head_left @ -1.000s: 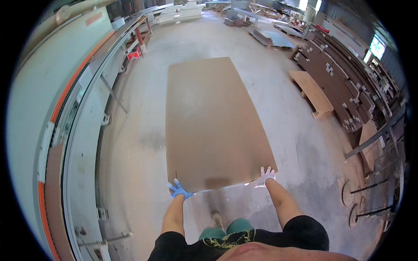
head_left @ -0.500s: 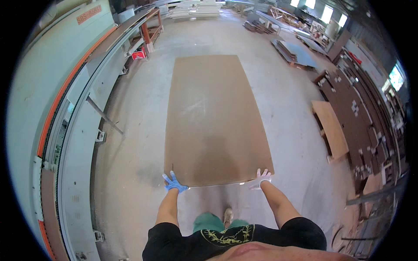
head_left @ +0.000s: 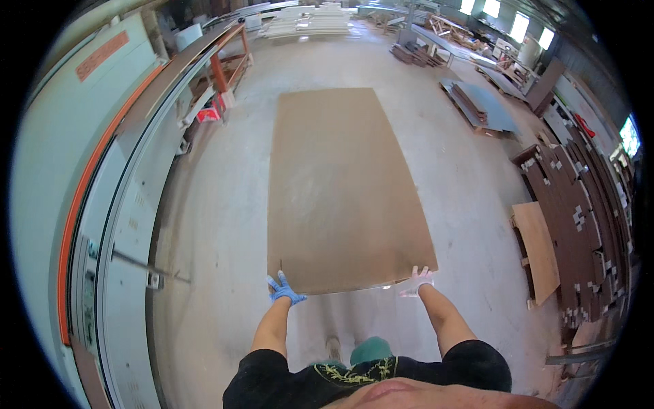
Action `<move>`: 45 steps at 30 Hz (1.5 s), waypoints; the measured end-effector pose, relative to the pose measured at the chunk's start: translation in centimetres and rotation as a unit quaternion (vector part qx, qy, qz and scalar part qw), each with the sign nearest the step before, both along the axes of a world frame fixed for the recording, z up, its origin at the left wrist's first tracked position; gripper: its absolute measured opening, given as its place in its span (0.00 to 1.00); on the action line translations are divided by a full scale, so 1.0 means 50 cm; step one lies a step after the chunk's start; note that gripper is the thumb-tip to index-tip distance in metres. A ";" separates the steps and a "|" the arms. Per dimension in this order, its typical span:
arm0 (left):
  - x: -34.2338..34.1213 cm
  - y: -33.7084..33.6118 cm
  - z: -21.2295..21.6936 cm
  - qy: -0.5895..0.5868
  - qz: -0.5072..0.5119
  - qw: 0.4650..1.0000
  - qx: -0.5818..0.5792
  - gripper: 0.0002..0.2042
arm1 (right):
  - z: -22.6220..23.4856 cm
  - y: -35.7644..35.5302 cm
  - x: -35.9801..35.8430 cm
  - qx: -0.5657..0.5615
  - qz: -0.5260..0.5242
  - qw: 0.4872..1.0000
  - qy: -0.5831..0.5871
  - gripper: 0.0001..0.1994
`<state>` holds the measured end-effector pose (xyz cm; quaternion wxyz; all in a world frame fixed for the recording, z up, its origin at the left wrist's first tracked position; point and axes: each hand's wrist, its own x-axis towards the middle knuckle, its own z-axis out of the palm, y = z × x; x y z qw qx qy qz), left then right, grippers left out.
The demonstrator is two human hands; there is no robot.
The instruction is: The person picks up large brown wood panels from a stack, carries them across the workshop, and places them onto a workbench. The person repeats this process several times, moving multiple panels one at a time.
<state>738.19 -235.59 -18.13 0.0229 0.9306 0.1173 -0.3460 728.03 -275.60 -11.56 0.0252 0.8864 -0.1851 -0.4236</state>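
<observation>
Plainly, left hand and right hand gloved, fingers spread wide; each at a near corner of brown panel.

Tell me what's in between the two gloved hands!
In the head view, the near edge of the big brown board runs between the blue-gloved left hand and the whitish-gloved right hand.

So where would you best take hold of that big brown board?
Probably the two corners of its near edge, coming from the person's side. The brown board is wide and flat, shows no handle, and stretches away lengthwise, so a wide hold should steer it best. The left hand and right hand rest at those corners, fingers spread.
</observation>
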 end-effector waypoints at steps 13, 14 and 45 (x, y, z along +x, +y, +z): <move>0.959 -0.153 -0.033 -0.033 -0.002 0.999 -0.008 0.66 | -0.061 -0.190 0.967 -0.002 -0.027 0.997 -0.073 0.52; 1.035 -0.166 -0.055 -0.042 -0.028 0.999 0.005 0.66 | -0.021 -0.202 1.056 0.006 -0.053 0.997 -0.058 0.51; 2.837 -0.455 -0.070 -0.093 -0.011 0.996 -0.001 0.64 | -0.257 -0.748 2.890 0.253 -0.396 0.796 -0.381 0.38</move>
